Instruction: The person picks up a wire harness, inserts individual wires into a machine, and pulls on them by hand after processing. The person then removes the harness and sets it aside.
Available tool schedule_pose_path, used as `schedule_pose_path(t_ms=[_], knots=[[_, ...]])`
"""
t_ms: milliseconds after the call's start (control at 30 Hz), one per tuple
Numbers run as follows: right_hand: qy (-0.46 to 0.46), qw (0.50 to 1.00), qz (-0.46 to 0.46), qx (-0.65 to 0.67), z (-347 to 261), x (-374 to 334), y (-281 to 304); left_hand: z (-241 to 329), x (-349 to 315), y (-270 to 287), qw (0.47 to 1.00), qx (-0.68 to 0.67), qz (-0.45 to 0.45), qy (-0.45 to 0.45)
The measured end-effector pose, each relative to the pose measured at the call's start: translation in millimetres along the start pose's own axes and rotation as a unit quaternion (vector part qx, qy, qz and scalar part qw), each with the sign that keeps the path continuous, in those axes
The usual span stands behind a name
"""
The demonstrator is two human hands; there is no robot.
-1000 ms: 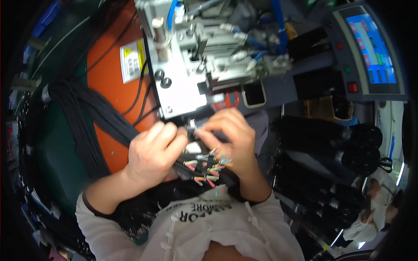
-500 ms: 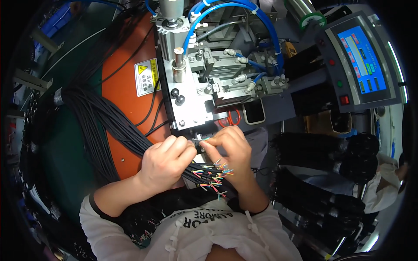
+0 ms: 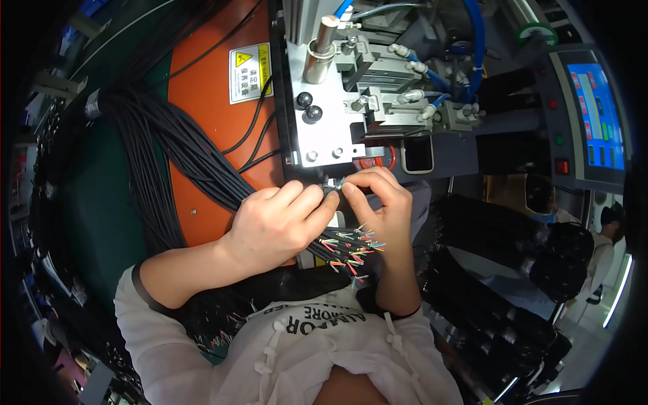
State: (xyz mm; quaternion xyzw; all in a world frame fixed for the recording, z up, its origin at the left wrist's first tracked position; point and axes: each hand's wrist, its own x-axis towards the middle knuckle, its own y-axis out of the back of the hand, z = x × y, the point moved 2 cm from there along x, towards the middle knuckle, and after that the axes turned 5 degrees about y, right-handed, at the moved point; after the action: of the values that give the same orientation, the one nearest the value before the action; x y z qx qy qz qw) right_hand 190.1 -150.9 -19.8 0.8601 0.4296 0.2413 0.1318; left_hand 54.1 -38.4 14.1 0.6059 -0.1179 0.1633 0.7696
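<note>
Just in front of the machine's near edge, my two hands meet at a small cable end [image 3: 331, 183] with a whitish piece and thin wires. My left hand [image 3: 277, 219] is closed around it from the left, its thumb and forefinger reaching toward the right fingertips. My right hand [image 3: 386, 201] pinches the thin wires, bluish-green in colour, between thumb and forefinger. Finer detail there is too small to tell. Below my hands fan out the stripped ends [image 3: 351, 250] of a black cable bundle [image 3: 196, 162], showing red, yellow, green and white wires.
A metal press fixture [image 3: 324, 128] with pneumatic cylinders and blue hoses stands ahead on an orange table [image 3: 202, 128]. Red-handled scissors [image 3: 379, 159] and a phone-like object [image 3: 417, 156] lie beside it. A control screen [image 3: 597, 115] is at right, above hanging black cable bundles [image 3: 499, 236].
My view has shifted, so the machine sits higher and further right in the picture. My left thumb and forefinger have come closer to my right fingertips.
</note>
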Motion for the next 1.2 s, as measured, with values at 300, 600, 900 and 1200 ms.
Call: schedule_pose_path(t_ms=[300,600,900,1200], knots=[[0.044,0.994,0.030,-0.100,-2.9,-0.5,-16.6,3.1,-1.8,-3.0,0.996,0.083,-0.012,0.039],[-0.084,0.984,0.098,0.123,31.3,-17.4,-32.4,0.1,0.9,-7.3,0.998,0.061,0.017,0.018],[0.013,0.992,0.127,0.015,10.2,-8.1,-28.1,-0.8,2.8,-4.2,0.998,0.048,0.038,0.023],[-0.160,0.953,0.110,0.230,29.4,-15.4,-24.7,3.9,-4.2,5.7,0.991,0.104,-0.030,0.084]])
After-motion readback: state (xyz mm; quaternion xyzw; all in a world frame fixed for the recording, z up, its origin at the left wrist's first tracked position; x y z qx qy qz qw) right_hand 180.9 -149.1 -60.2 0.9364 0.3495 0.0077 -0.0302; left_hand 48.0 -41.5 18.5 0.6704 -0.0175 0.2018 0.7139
